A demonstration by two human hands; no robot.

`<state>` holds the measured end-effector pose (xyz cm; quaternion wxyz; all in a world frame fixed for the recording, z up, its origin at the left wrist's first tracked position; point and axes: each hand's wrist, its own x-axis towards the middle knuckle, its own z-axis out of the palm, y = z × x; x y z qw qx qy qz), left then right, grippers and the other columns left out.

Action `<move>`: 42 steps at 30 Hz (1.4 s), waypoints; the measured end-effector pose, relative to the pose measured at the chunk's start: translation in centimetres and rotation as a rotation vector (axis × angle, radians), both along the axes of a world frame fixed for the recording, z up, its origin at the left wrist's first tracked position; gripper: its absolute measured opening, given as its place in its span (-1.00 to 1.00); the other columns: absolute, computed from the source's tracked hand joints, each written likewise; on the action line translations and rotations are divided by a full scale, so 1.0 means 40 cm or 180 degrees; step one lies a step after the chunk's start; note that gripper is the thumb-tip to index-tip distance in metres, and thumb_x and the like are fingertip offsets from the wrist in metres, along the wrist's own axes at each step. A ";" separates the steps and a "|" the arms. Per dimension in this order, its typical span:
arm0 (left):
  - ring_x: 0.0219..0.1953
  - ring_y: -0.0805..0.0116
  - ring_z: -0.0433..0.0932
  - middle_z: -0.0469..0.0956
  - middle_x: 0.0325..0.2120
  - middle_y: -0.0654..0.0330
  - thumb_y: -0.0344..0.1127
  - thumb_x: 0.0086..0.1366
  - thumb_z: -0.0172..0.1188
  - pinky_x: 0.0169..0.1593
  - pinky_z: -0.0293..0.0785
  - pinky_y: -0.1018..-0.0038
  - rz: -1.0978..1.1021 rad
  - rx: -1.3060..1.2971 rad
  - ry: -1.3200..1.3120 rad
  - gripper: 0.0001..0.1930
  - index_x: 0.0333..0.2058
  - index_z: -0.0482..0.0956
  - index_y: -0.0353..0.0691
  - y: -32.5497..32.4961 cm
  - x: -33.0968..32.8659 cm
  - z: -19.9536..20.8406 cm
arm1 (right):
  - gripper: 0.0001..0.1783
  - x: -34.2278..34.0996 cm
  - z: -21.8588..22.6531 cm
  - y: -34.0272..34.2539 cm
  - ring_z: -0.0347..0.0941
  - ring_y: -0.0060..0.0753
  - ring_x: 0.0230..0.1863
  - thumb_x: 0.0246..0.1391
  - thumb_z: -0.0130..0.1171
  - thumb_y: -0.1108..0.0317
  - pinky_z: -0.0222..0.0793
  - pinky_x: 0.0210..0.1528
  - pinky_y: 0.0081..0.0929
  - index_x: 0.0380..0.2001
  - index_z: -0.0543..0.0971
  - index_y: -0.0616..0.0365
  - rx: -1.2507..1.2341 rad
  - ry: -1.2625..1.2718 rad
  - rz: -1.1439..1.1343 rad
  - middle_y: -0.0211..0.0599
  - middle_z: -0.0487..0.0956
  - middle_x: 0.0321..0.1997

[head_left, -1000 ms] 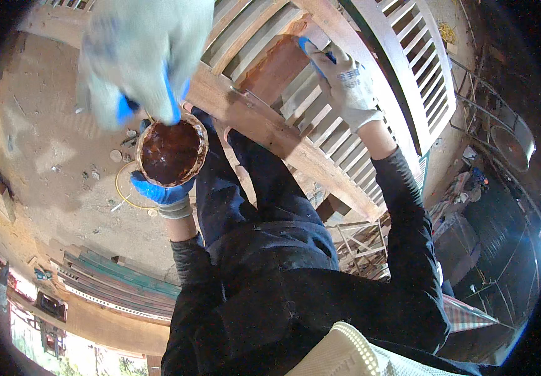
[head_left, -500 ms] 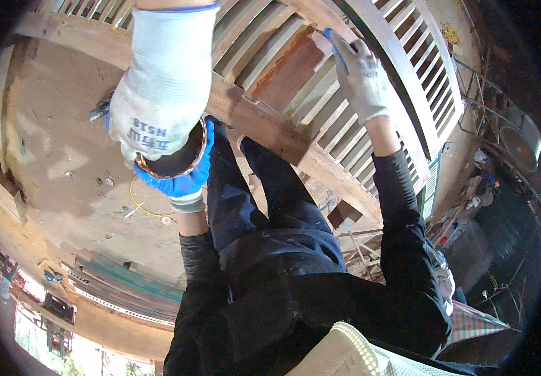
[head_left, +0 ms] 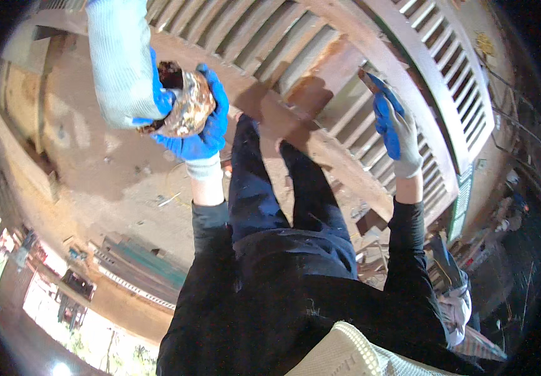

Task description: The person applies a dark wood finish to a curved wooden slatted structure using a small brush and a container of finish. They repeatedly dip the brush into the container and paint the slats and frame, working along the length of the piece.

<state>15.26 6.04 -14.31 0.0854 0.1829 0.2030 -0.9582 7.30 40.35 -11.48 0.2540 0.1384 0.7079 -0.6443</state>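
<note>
My left hand (head_left: 211, 128), in a white glove with a blue palm, is wrapped round a round can (head_left: 194, 108) crusted with brown and cream smears. The can is tilted. From the top left, another person's gloved hand (head_left: 126, 88) reaches onto the can's near side, its fingers partly hidden at the rim. My right hand (head_left: 397, 128), gloved alike, is closed above the slatted wooden panel (head_left: 276, 109). A small flat piece with a brown edge (head_left: 364, 80) sticks out from its fingertips; its kind is unclear. A reddish-brown patch (head_left: 330, 62) covers part of the slats.
A second slatted frame (head_left: 471, 119) stands along the right. Stacked greenish boards (head_left: 135, 263) lie at the lower left, near a long wooden beam (head_left: 26, 150). Cloths and clutter (head_left: 455, 307) are at the lower right. Debris dots the dusty floor (head_left: 113, 188).
The can has tipped and now shows its crusted side. The other person's hand has shifted left. My right hand has lifted off the slats and turned, showing its blue palm and the flat piece.
</note>
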 end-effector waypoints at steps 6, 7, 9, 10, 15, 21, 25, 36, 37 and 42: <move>0.27 -0.17 0.19 0.26 0.21 -0.19 0.03 -0.09 0.46 0.32 0.12 -0.10 -0.0062 -0.0785 0.0698 -0.06 0.22 0.26 -0.30 -0.198 -0.115 0.044 | -0.52 0.095 0.040 -0.162 0.12 -0.83 -0.57 0.32 0.01 0.20 0.03 -0.58 -0.82 0.22 0.37 0.18 -0.0634 -0.0718 0.0126 -0.60 0.34 -0.44; 0.27 -0.17 0.18 0.25 0.21 -0.19 0.04 -0.10 0.46 0.32 0.12 -0.11 -0.0036 -0.0953 0.0842 -0.03 0.23 0.24 -0.30 -0.220 -0.137 0.047 | -0.53 0.115 0.026 -0.187 0.12 -0.83 -0.56 0.32 0.00 0.21 0.04 -0.58 -0.83 0.22 0.37 0.17 -0.0649 -0.0788 0.0086 -0.60 0.34 -0.43; 0.28 -0.17 0.16 0.24 0.22 -0.19 0.04 -0.13 0.47 0.31 0.12 -0.13 0.0000 -0.1234 0.1165 0.01 0.25 0.21 -0.30 -0.252 -0.192 0.050 | -0.57 0.161 -0.005 -0.237 0.13 -0.84 -0.53 0.33 -0.01 0.23 0.06 -0.56 -0.84 0.20 0.41 0.14 -0.0165 -0.0388 0.0191 -0.63 0.34 -0.42; 0.28 -0.19 0.15 0.21 0.24 -0.19 0.06 -0.20 0.49 0.30 0.14 -0.16 -0.0126 -0.1175 0.0923 0.06 0.26 0.20 -0.28 -0.279 -0.208 0.040 | -0.59 0.176 -0.009 -0.265 0.12 -0.85 -0.53 0.33 -0.01 0.25 0.04 -0.55 -0.86 0.19 0.43 0.13 -0.0033 -0.0124 0.0182 -0.64 0.34 -0.41; 0.26 -0.22 0.15 0.19 0.23 -0.18 0.10 -0.35 0.53 0.31 0.11 -0.19 -0.0638 -0.0625 0.0938 0.15 0.24 0.21 -0.26 -0.311 -0.309 -0.057 | -0.59 0.225 -0.018 -0.390 0.44 -0.18 -0.33 0.11 0.12 0.56 0.37 -0.18 -0.41 0.06 0.53 0.15 0.1648 0.1336 0.0211 -0.10 0.55 -0.24; 0.22 -0.15 0.30 0.35 0.20 0.03 0.21 0.09 0.15 0.25 0.19 -0.18 -0.1132 -0.0753 0.0017 -0.26 0.20 0.35 -0.03 -0.288 -0.392 -0.108 | -0.49 0.254 -0.046 -0.512 0.40 -0.07 -0.40 0.06 0.17 0.44 0.34 -0.36 -0.20 0.13 0.48 -0.10 0.2943 0.1569 0.0166 -0.15 0.38 -0.43; 0.25 -0.26 0.17 0.14 0.25 -0.13 0.27 -0.17 0.41 0.30 0.09 -0.28 -0.1789 0.0186 0.1105 0.10 0.29 0.12 -0.09 -0.302 -0.402 -0.196 | -0.46 0.268 -0.093 -0.550 0.40 -0.15 -0.40 0.06 0.15 0.44 0.35 -0.38 -0.24 0.16 0.46 -0.14 0.3482 0.1531 0.0261 -0.21 0.37 -0.44; 0.28 -0.20 0.17 0.18 0.25 -0.18 0.18 -0.04 0.28 0.32 0.05 -0.23 -0.2343 -0.1616 0.0256 -0.06 0.24 0.22 -0.28 -0.273 -0.428 -0.127 | -0.39 0.264 -0.048 -0.578 0.43 -0.10 -0.36 0.05 0.11 0.46 0.39 -0.33 -0.22 0.22 0.40 -0.14 0.3562 0.1256 0.0296 -0.17 0.39 -0.36; 0.29 -0.19 0.17 0.17 0.26 -0.18 0.18 0.00 0.24 0.32 0.05 -0.23 -0.2336 -0.0725 0.0636 -0.08 0.24 0.22 -0.29 -0.283 -0.415 -0.128 | -0.41 0.268 -0.051 -0.581 0.44 -0.09 -0.35 0.07 0.11 0.45 0.39 -0.32 -0.22 0.22 0.40 -0.14 0.3604 0.1142 0.0529 -0.16 0.39 -0.36; 0.31 -0.16 0.15 0.14 0.28 -0.18 0.16 -0.01 0.25 0.32 0.04 -0.22 -0.2308 -0.0008 0.0846 -0.05 0.26 0.17 -0.30 -0.312 -0.430 -0.167 | -0.37 0.248 -0.024 -0.571 0.46 -0.09 -0.33 0.03 0.09 0.45 0.41 -0.33 -0.22 0.24 0.37 -0.15 0.3545 0.1133 0.0057 -0.15 0.42 -0.33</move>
